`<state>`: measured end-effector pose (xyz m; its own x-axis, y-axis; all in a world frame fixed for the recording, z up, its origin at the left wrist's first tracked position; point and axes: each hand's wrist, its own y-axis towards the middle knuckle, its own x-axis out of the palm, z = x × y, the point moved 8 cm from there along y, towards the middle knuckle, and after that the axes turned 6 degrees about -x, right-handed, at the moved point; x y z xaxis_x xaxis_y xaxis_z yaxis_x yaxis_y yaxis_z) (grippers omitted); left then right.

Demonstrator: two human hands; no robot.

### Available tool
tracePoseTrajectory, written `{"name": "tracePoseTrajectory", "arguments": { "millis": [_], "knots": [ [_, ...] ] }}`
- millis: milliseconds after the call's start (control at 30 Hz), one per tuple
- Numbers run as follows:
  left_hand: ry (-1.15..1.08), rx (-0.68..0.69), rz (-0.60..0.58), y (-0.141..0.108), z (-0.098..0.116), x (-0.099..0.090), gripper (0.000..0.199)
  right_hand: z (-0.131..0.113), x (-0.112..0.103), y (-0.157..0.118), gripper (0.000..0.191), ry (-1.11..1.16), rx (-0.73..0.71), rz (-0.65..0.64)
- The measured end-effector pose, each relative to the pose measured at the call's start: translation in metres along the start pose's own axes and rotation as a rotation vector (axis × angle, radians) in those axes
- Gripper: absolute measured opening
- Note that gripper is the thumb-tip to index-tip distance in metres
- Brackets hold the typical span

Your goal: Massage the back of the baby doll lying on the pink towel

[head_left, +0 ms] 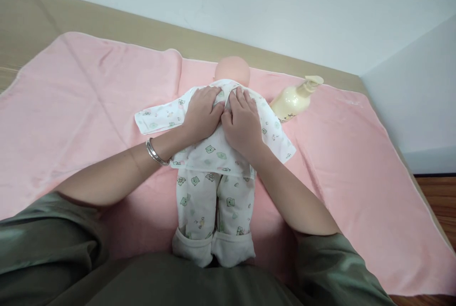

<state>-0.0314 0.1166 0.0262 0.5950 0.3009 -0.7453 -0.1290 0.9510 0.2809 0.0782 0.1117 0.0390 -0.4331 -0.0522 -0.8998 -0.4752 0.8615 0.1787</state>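
Note:
A baby doll lies on a pink blanket [356,163], its bald head [232,71] away from me and no face showing. It wears a white printed top [210,151] with long sleeves spread to both sides and matching trousers [199,201] with turned-up cuffs. My left hand [202,112] rests flat on the upper left of the top, fingers stretched out. Beside it, my right hand [242,123] lies on the upper right, fingers extended towards the doll's neck. The thumbs nearly meet in the middle. Cloth under both palms is hidden.
A cream pump bottle [291,101] lies tilted on the blanket by the doll's right-hand sleeve. Behind the tan tabletop [117,18] rises a white wall [285,6]. Wooden flooring [436,196] shows past the right edge.

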Motion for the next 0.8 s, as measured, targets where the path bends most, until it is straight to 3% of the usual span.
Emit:
{"name": "tracePoseTrajectory", "arguments": {
  "millis": [133,267,400,500,633,700,800],
  "knots": [
    [-0.003,0.007,0.007,0.000,0.000,0.000,0.050,0.001,-0.002,0.001,0.063,0.003,-0.006,-0.003],
    [-0.023,0.009,0.017,0.000,0.000,0.000,0.048,-0.005,-0.026,-0.001,0.050,0.058,-0.118,0.003],
    [-0.053,0.014,0.028,-0.001,-0.001,0.000,0.044,-0.005,-0.059,-0.007,0.046,0.106,-0.183,0.214],
    [-0.055,0.010,0.025,-0.001,-0.003,0.002,0.044,0.000,-0.044,-0.007,0.048,0.075,-0.197,0.295],
    [-0.043,0.021,0.040,0.000,-0.006,0.003,0.045,0.006,-0.004,-0.002,0.050,0.016,-0.226,0.255],
    [-0.045,0.030,0.049,0.000,-0.006,0.003,0.045,0.006,-0.003,-0.002,0.047,0.010,-0.246,0.261],
    [-0.054,0.035,0.041,0.000,-0.007,0.003,0.046,-0.001,-0.019,-0.006,0.044,0.032,-0.289,0.303]
  ]
}}
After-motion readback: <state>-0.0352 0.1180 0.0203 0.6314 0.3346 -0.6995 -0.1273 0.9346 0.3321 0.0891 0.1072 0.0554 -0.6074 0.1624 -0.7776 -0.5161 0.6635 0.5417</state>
